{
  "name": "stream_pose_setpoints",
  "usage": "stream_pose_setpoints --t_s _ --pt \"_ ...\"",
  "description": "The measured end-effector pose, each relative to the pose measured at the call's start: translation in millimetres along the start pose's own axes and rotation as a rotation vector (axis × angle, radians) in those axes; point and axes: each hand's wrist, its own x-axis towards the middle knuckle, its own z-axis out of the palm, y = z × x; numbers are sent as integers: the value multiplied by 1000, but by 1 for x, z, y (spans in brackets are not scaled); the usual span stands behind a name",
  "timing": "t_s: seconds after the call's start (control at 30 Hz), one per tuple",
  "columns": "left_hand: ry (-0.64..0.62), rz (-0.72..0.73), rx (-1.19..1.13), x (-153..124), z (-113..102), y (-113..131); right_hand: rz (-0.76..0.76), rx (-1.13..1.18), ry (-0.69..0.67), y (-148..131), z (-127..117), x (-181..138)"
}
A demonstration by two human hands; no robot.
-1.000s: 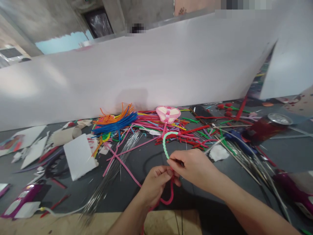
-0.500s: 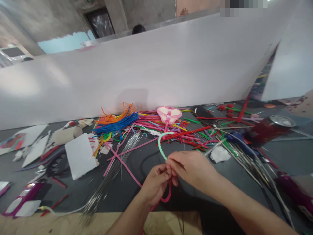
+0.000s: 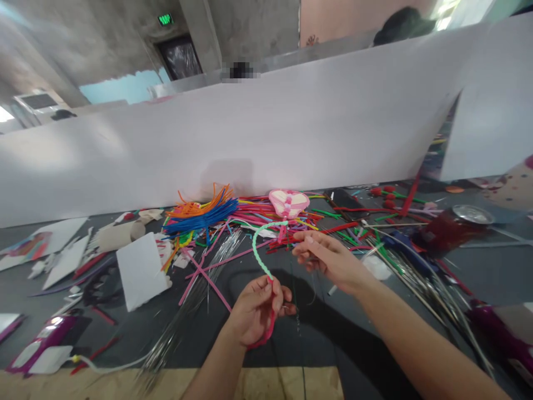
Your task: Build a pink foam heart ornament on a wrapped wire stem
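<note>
My left hand (image 3: 256, 311) grips a twisted pipe cleaner, its beaded green length (image 3: 260, 253) arching up and its red length (image 3: 270, 328) looping below my fingers. My right hand (image 3: 328, 260) is raised to the right, fingertips pinched close to the green arc's upper end. A thin dark wire (image 3: 296, 300) seems to hang from those fingers. Behind them, on the heap, stands a pink heart-shaped pipe-cleaner figure (image 3: 288, 203).
A dense heap of coloured pipe cleaners (image 3: 254, 214) with an orange and blue bundle (image 3: 200, 216) lies against a white partition (image 3: 250, 139). Silver wires (image 3: 204, 294), a white foam board (image 3: 141, 272), a cardboard tube (image 3: 116, 236) and a dark red can (image 3: 452, 230) surround my hands.
My right hand has lifted up and right, away from my left hand. The green pipe cleaner now leans further left. The head view has tilted slightly.
</note>
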Motion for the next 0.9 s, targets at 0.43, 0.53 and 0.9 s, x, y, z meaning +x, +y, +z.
stream_pose_setpoints --t_s 0.43,0.53,0.9 --pt "206 -10 218 7 -2 -4 37 -9 -47 8 5 2" --pt "220 3 244 7 -3 -3 96 44 -68 13 9 2" --pt "299 176 241 9 -6 4 155 14 -62 19 15 1"
